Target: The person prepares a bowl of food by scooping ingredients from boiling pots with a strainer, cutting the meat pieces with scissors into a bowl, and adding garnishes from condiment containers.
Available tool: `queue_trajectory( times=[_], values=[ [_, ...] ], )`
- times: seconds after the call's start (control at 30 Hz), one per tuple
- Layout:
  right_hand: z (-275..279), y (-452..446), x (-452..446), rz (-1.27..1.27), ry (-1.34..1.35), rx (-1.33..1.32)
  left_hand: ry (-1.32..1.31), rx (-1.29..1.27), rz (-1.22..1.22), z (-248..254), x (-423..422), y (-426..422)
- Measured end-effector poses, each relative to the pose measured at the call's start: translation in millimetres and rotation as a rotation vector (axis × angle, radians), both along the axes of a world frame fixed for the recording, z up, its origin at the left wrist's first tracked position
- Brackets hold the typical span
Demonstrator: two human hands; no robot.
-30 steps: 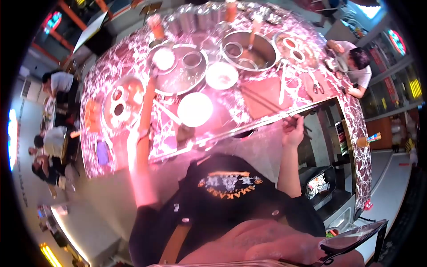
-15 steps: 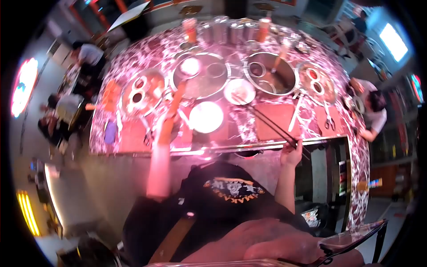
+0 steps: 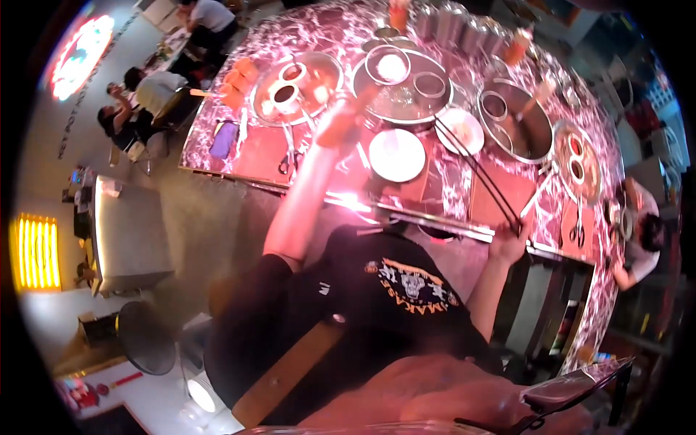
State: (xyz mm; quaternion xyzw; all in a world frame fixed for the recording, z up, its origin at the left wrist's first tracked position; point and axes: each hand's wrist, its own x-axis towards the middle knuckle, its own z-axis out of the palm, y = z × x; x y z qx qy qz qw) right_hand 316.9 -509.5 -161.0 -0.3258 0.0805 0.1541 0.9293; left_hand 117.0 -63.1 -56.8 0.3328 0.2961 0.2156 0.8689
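Note:
My left hand (image 3: 338, 125), blurred, is wrapped round the wooden handle of a strainer (image 3: 372, 59). The strainer's round head is over the left large pot (image 3: 377, 116) and holds a white lump (image 3: 392, 68). My right hand (image 3: 510, 242), at the table's front edge, grips a pair of long dark chopsticks (image 3: 482, 174). Their tips reach the left side of a white bowl (image 3: 464, 130) with some food in it. A white plate or shallow bowl (image 3: 397, 155) lies between my hands. A second strainer (image 3: 429, 85) sits in the same pot.
The right pot (image 3: 533, 148) holds dark liquid. Round trays with sauce cups (image 3: 284, 93) flank the pots. Scissors (image 3: 288, 156) rest on a brown mat. Metal canisters (image 3: 449, 25) line the back. A person (image 3: 641, 225) is at the right, others at the upper left.
The view has turned, shifting the table up and right. My left hand has moved further over the table toward the pot, still with the strainer. My right hand keeps the chopsticks.

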Motion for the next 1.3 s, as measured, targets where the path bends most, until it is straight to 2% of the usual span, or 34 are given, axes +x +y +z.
queue_trajectory(
  times=[0.1,0.13,0.17,0.2,0.23,0.27,0.3,0.4,0.47,0.5,0.53,0.57,0.6,0.63,0.7,0.73,0.8,0.9,1.0,1.07,1.13,1.17,1.23,1.3],
  values=[
    [41,13,-20,-0.116,-0.022,-0.088,-0.045,-0.048,-0.266,49,-27,17],
    [45,16,-22,-0.163,-0.037,-0.101,-0.028,0.028,-0.273,85,-42,7],
    [46,9,-22,-0.170,-0.085,-0.076,-0.085,0.054,-0.297,89,-58,24],
    [51,2,-28,-0.128,-0.126,-0.098,-0.160,0.078,-0.348,125,-73,19],
    [53,-2,-30,-0.172,-0.143,-0.137,-0.205,0.101,-0.248,124,-82,33],
    [57,-5,-34,-0.212,-0.161,-0.176,-0.187,0.184,-0.355,131,-99,54],
    [71,3,-42,-0.289,-0.112,-0.114,-0.186,0.340,-0.378,161,-102,42],
    [66,8,-55,-0.322,-0.142,-0.088,-0.186,0.394,-0.327,167,-117,47],
    [66,28,-68,-0.291,-0.136,-0.129,-0.143,0.315,-0.342,156,-119,44],
    [62,42,-75,-0.299,-0.082,-0.159,-0.122,0.326,-0.359,121,-119,55],
    [57,56,-78,-0.309,-0.032,-0.188,-0.143,0.164,-0.388,106,-113,51],
    [46,69,-81,-0.281,-0.008,-0.144,-0.300,0.069,-0.386,75,-100,52],
    [37,83,-84,-0.270,0.024,-0.150,-0.221,-0.079,-0.300,42,-90,60],
    [35,100,-91,-0.263,0.069,-0.181,-0.155,-0.108,-0.284,14,-80,72],
    [39,124,-106,-0.256,0.074,-0.245,0.058,0.140,-0.341,25,-85,66],
    [41,133,-113,-0.257,0.036,-0.283,0.070,0.154,-0.393,28,-92,66],
    [49,149,-125,-0.242,-0.026,-0.344,0.163,0.208,-0.542,-11,-118,106],
    [59,150,-147,-0.193,-0.090,-0.439,0.009,0.287,-0.737,-30,-147,118],
    [80,146,-157,-0.203,-0.156,-0.500,0.001,0.337,-0.754,-44,-177,111],
    [97,143,-158,-0.222,-0.183,-0.594,-0.005,0.432,-0.905,-61,-191,115],
    [108,143,-156,-0.273,-0.196,-0.750,0.059,0.682,-0.957,-87,-197,107],
    [112,143,-155,-0.278,-0.191,-0.805,0.195,0.909,-1.026,-93,-199,106],
    [110,142,-151,-0.272,-0.175,-0.849,0.228,1.098,-1.020,-105,-197,95],
    [104,145,-149,-0.262,-0.152,-0.872,0.165,1.211,-0.909,-147,-199,82]
  ],
)
